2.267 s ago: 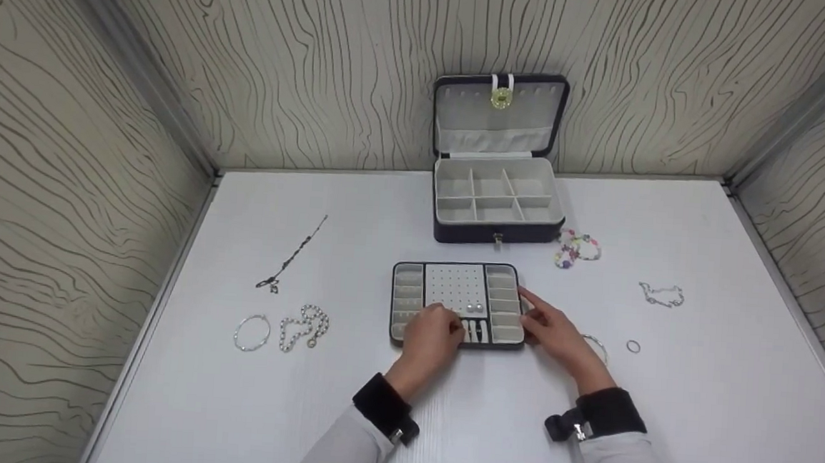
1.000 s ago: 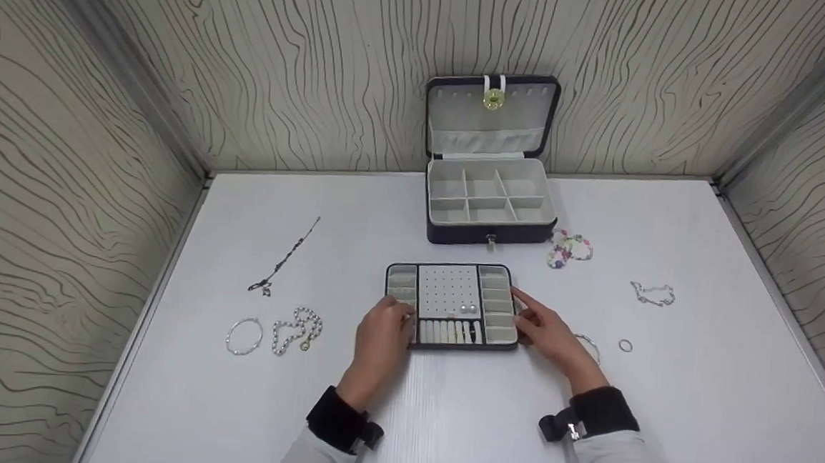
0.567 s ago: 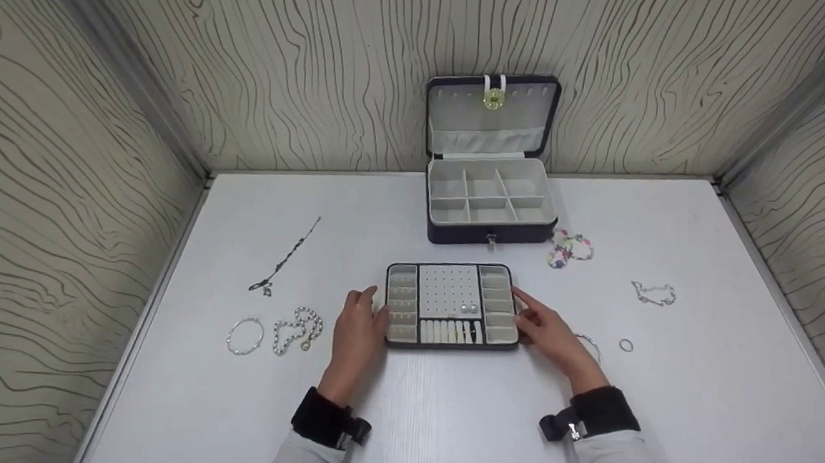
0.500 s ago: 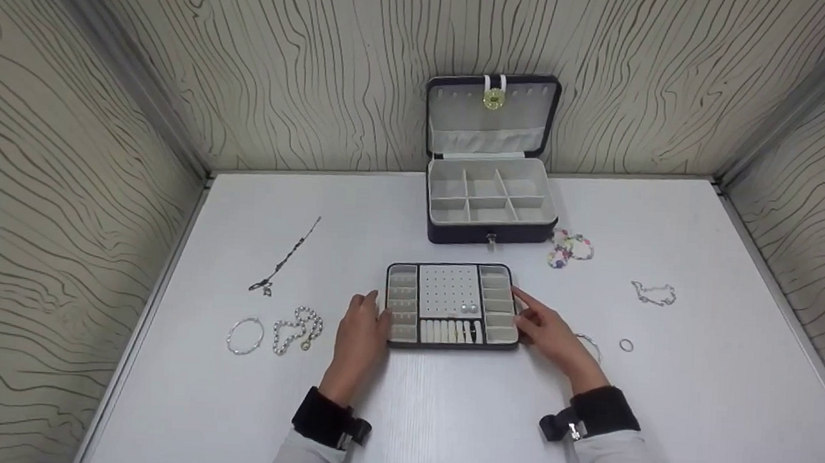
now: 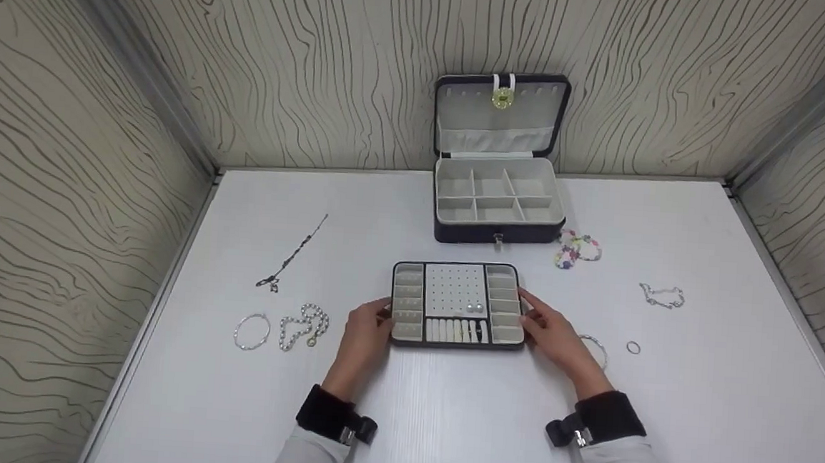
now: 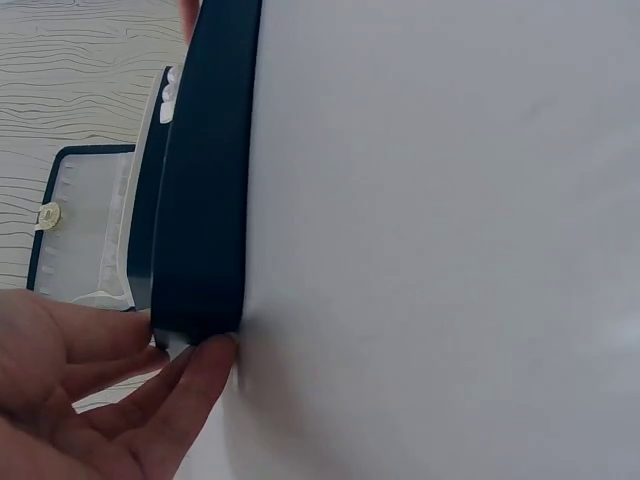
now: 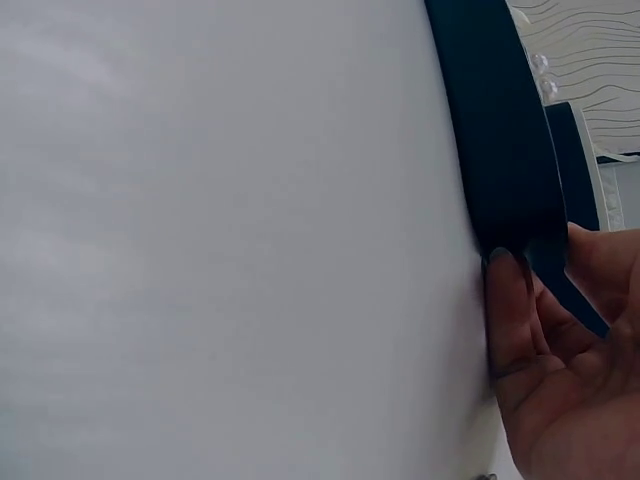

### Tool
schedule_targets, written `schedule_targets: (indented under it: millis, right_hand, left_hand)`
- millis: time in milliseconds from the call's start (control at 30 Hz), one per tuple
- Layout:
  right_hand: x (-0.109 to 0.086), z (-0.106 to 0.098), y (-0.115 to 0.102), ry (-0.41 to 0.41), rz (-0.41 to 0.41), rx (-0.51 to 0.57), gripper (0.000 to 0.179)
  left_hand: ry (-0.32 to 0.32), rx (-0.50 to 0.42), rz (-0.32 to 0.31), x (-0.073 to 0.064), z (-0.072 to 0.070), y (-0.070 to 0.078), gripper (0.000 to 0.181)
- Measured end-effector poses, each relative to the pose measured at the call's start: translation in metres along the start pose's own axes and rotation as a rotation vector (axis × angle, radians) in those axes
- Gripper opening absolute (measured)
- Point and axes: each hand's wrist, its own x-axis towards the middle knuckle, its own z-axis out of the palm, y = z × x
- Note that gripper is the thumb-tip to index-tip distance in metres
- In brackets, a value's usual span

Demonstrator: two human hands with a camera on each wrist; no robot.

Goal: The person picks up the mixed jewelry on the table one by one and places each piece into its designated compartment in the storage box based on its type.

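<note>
A jewelry tray (image 5: 457, 346) with a dark rim, side compartments, a pegboard and ring rolls lies on the white table. My left hand (image 5: 364, 336) holds its left end, thumb and fingers meeting the corner in the left wrist view. At the opposite end, my right hand (image 5: 557, 342) grips the tray's right side between thumb and fingers. Two pearl earrings (image 5: 474, 307) sit at the pegboard's lower right. Among the white ring rolls (image 5: 453, 330), rings appear near the right, one of them dark. From both wrists I see the tray's dark outer wall (image 6: 205, 180).
Behind the tray stands an open jewelry box (image 5: 498, 234) with bare compartments. Beaded bracelets (image 5: 567, 258) lie by its corner. Rightward are a chain bracelet (image 5: 661, 297), a ring (image 5: 633, 347) and a partly hidden bangle (image 5: 603, 349). Leftward: a dark chain (image 5: 295, 254), bangle (image 5: 252, 332) and beaded necklace (image 5: 304, 325).
My left hand has left the ring rolls, moved leftward across the tray and taken hold of its left end. The right hand stays at the right side. The head view shifts slightly.
</note>
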Motion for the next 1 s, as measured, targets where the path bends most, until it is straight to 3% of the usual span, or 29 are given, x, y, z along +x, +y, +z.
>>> schedule_targets:
  millis: [300, 500, 733, 833, 1000]
  right_hand:
    - [-0.019, -0.021, -0.004, 0.038, 0.008, 0.001, 0.048]
    - [-0.035, -0.054, 0.002, 0.180, 0.012, -0.136, 0.039]
    - [-0.048, -0.090, 0.030, 0.381, 0.059, -0.309, 0.030]
    - [-0.054, -0.100, 0.043, 0.392, 0.105, -0.343, 0.029]
    - [-0.065, -0.110, 0.057, 0.330, 0.163, -0.369, 0.033]
  left_hand:
    - [0.010, -0.042, -0.028, 0.003, 0.001, -0.001, 0.036]
    - [0.003, -0.046, -0.043, 0.003, 0.000, 0.000, 0.036]
    - [-0.007, -0.017, -0.035, 0.005, -0.002, 0.000, 0.036]
    - [-0.012, -0.020, -0.021, 0.005, -0.003, -0.001, 0.036]
    - [-0.009, -0.018, 0.013, 0.005, -0.002, -0.003, 0.035]
